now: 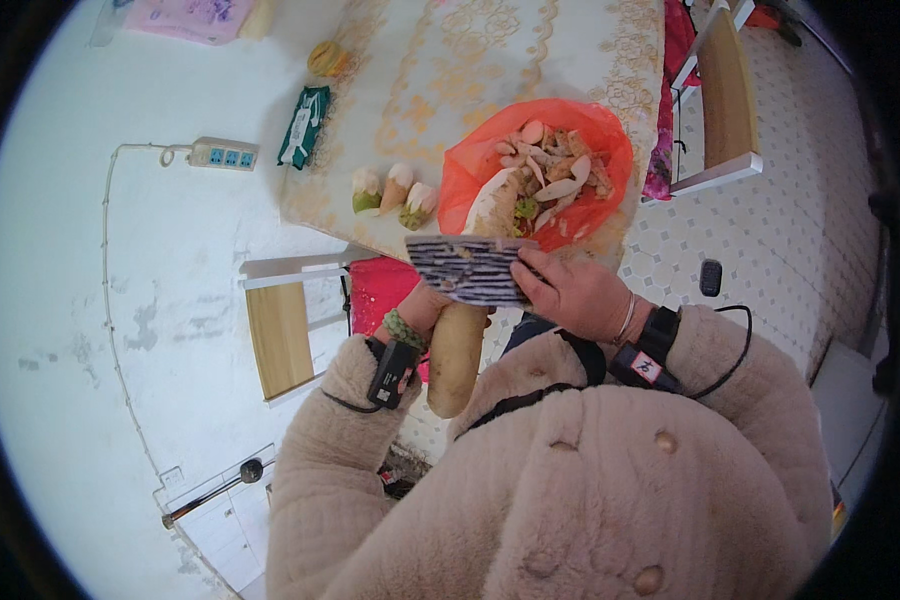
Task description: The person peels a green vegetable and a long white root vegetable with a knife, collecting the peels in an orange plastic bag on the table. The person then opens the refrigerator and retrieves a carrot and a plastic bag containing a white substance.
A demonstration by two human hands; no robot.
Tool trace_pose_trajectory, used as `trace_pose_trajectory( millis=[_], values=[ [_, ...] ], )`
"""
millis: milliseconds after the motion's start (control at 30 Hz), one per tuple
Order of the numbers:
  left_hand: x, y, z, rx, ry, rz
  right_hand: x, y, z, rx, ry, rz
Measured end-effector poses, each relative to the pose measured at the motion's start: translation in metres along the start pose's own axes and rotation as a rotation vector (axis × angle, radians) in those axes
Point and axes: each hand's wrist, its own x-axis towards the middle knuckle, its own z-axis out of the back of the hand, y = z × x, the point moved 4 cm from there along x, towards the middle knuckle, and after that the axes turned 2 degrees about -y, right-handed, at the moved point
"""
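At the near edge of the desk (395, 130), a long root (455, 355) – peeled white at its far end, tan-skinned at the near one – passed beneath a flat striped tool (470, 272). The left hand (425, 307) was curled round the root's middle, gripping it, its fingers mostly hidden. The right hand (585, 295) had its fingers pinched shut on the tool's right end, leaving the root just to their left. Toward the desk's near right corner, the peeled end overlapped a red bag (560, 110) of peelings (562, 168). Three cut ends (397, 188) stood by the near edge, left of the bag – a green packet (303, 127) lay along the left edge.
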Motion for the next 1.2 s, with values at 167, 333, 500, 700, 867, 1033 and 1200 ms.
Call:
trace_pose_trajectory(
  millis=[167, 333, 500, 700, 867, 1033, 1200],
  values=[
    [-0.006, -0.01, -0.007, 0.142, 0.055, -0.135, -0.002, -0.035, -0.018, -0.078, 0.034, -0.167],
    [-0.014, -0.006, -0.01, 0.197, 0.083, -0.034, -0.005, -0.052, -0.015, 0.035, 0.19, -0.284],
    [-0.013, -0.005, -0.007, 0.172, -0.001, -0.052, -0.008, -0.026, -0.019, 0.129, 0.198, -0.222],
    [-0.024, 0.001, -0.01, 0.176, 0.149, -0.073, -0.025, -0.084, -0.046, -0.049, 0.309, -0.488],
    [-0.029, 0.0, 0.004, 0.19, 0.062, -0.011, -0.033, -0.094, -0.044, 0.135, 0.312, -0.596],
    [-0.015, -0.008, 0.02, -0.052, 0.115, -0.155, -0.004, -0.061, -0.015, 0.211, 0.136, -0.497],
    [0.022, 0.004, 0.039, -0.38, 0.191, -0.302, 0.019, -0.007, 0.011, 0.221, 0.093, -0.145]
  ],
)
